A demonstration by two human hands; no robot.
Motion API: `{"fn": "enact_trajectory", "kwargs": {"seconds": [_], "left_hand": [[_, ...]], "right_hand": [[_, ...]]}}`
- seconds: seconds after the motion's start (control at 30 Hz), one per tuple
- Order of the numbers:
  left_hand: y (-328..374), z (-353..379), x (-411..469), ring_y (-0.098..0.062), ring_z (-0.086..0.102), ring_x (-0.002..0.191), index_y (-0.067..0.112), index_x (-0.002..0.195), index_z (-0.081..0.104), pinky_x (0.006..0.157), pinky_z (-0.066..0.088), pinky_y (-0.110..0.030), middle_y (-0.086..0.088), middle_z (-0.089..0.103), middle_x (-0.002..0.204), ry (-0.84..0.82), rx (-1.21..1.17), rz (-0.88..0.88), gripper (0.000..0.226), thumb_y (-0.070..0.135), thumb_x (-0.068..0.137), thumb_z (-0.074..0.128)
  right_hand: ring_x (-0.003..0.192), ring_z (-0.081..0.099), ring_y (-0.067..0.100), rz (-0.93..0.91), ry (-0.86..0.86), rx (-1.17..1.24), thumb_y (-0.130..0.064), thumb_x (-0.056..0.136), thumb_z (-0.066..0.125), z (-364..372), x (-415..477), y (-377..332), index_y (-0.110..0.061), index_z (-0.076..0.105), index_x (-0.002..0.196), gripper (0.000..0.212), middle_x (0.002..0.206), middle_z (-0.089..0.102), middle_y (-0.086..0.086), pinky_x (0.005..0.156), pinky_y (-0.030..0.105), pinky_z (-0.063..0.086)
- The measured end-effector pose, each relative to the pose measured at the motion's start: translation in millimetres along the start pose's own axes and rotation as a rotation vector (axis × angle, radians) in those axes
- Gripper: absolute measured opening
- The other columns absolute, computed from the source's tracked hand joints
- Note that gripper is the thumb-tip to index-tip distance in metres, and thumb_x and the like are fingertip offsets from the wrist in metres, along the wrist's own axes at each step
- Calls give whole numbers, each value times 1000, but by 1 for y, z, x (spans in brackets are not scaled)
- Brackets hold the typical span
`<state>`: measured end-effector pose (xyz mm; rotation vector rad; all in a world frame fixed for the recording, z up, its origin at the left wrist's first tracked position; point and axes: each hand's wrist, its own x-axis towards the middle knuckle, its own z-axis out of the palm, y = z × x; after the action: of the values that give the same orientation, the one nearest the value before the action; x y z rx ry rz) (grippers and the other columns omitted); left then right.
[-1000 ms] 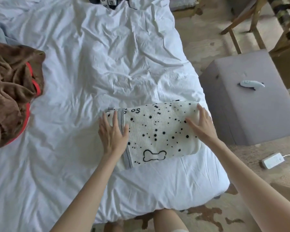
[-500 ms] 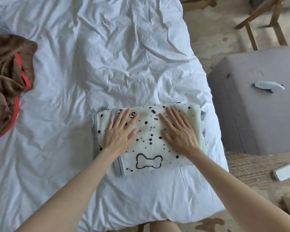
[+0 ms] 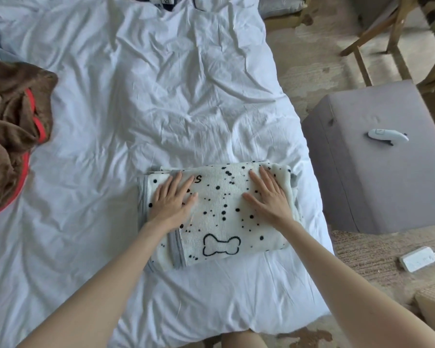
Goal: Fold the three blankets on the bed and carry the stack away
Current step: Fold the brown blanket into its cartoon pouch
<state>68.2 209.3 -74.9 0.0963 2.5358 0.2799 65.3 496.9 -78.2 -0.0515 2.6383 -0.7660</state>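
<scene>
Head view shows both grips spread flat and wide, holding nothing: the left grip (image 3: 172, 200) and the right grip (image 3: 268, 198) press palms-down on the folded cream fleece blanket with black spots, a bone outline and grey trim (image 3: 221, 222). It lies directly under them on the white-sheeted bed (image 3: 161, 109), close to the bed's edge on the right grip's side. The bundle's long axis runs from one grip to the other. This fold looks finished, so the coming move likely turns on the crumpled brown plush blanket with red edging (image 3: 8, 136). It lies well apart, out beyond the left grip's outer side and somewhat farther from the person. The left grip is plainly nearer; the right would have to cross the folded bundle. A third blanket cannot be made out.
</scene>
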Motion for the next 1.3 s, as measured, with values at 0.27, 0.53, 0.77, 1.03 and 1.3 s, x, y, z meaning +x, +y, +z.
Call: {"fn": "enact_trajectory", "kwargs": {"seconds": [0.27, 0.53, 0.77, 1.03, 1.3], "left_hand": [[-47, -104, -55, -19, 59, 117, 28, 120, 61, 90, 47, -36, 4, 64, 127, 113, -328, -81, 38, 47, 101, 35], [-217, -163, -141, -33, 66, 92, 19, 92, 69, 71, 47, -36, -7, 73, 91, 519, -399, -305, 17, 29, 93, 55], [-372, -186, -167, -24, 63, 93, 18, 97, 67, 71, 45, -34, -1, 62, 103, 585, -420, -390, 14, 19, 92, 54], [-498, -205, -127, -25, 54, 115, 13, 120, 58, 84, 50, -39, -6, 53, 126, 666, -448, -310, 30, 17, 90, 63], [-555, -192, -74, -27, 34, 136, 23, 139, 45, 98, 39, -53, -2, 40, 148, 563, -333, -220, 62, 50, 86, 64]], "right_hand": [[146, 21, 22, -85, -96, 63, -58, 96, 37, -22, -6, -122, -32, 32, 148, 58, 160, 19, -4, 115, 49, 24], [120, 52, 19, -209, -158, 172, -52, 95, 44, 37, 8, -310, -23, 51, 133, 48, 138, 46, -1, 92, 39, 44], [112, 58, 10, -292, -213, 88, -43, 95, 49, 120, 44, -457, -25, 51, 129, 39, 131, 49, -9, 86, 35, 49], [107, 60, 15, -358, -159, 16, -29, 95, 52, 185, 129, -565, -21, 54, 122, 28, 124, 56, -5, 78, 32, 46], [127, 40, 22, -500, -6, -121, -18, 85, 58, 213, 205, -644, -22, 37, 142, 61, 134, 43, 2, 85, 38, 49]]}}
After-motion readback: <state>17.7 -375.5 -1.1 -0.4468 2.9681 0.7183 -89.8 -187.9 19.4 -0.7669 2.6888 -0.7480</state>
